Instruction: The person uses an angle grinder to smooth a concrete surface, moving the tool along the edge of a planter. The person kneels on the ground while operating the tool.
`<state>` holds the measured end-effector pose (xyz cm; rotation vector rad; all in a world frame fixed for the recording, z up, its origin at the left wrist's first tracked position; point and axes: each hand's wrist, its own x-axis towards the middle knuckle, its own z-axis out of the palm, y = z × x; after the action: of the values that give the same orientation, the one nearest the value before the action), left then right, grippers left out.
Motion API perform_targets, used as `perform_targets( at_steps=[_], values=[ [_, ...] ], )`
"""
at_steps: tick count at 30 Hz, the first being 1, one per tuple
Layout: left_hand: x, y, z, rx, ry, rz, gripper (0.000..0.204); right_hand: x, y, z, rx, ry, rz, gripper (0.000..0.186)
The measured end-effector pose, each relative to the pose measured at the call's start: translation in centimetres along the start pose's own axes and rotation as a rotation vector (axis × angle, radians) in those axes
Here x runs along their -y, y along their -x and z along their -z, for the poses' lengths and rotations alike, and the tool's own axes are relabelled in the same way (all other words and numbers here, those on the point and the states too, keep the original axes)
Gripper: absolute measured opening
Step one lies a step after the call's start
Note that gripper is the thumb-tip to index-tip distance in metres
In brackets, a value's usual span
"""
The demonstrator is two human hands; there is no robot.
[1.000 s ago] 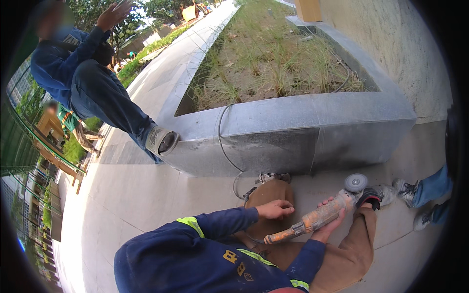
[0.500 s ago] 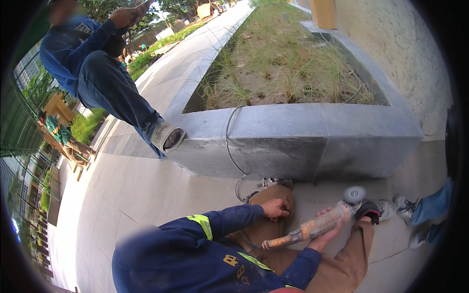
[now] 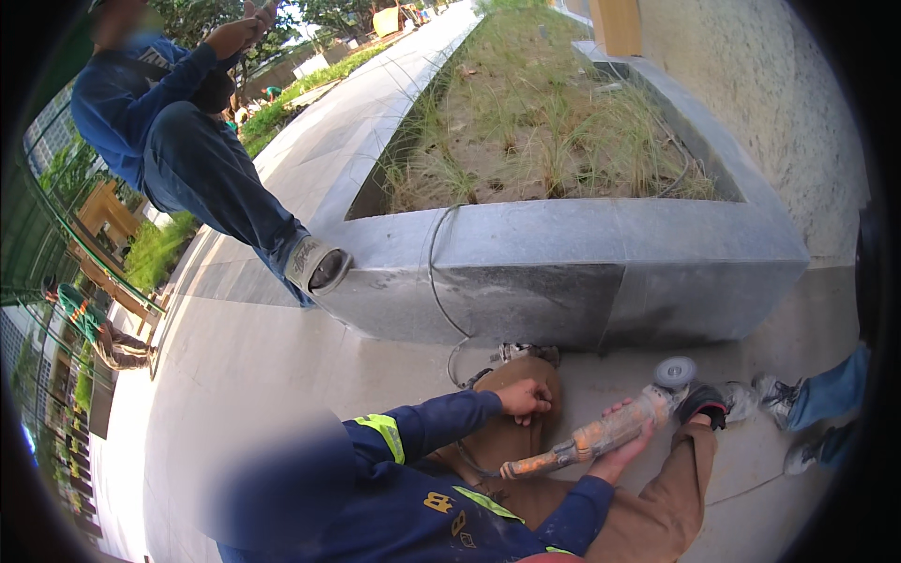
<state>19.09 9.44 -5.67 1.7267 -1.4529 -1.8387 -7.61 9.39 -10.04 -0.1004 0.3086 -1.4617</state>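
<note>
Neither of my hands is in the head view. Just below the centre, a seated co-worker in a navy long-sleeved top with reflective bands holds an angle grinder in the right hand. Its body is worn orange and grey. A pale round disc at its head points away from the co-worker, beside a black and red shoe. The co-worker's left hand rests, fingers curled, on a brown-trousered knee. Beyond that knee lies a mottled grey thing, partly hidden, whose kind I cannot make out.
A grey stone planter with grasses stands ahead, a cable draped over its rim. One person at upper left rests a foot on its corner. Jeans-clad legs show at right. Another person is far left.
The view has shifted slightly. The far-left person in green has moved lower and leftward in the picture. The seated co-worker's head shows further up and right; the grinder stays in the same grip.
</note>
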Motion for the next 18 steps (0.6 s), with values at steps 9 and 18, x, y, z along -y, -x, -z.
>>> perform_targets(
  at_steps=[9,18],
  values=[
    [-0.7,12.0,11.5,-0.324,0.368,-0.161,0.038,1.2,-0.1,-1.8,0.117,-0.011,0.008,0.071],
    [12.5,20.8,9.6,-0.620,0.219,0.249,0.033,0.8,0.1,-1.4,0.091,0.059,0.001,0.078]
  ],
)
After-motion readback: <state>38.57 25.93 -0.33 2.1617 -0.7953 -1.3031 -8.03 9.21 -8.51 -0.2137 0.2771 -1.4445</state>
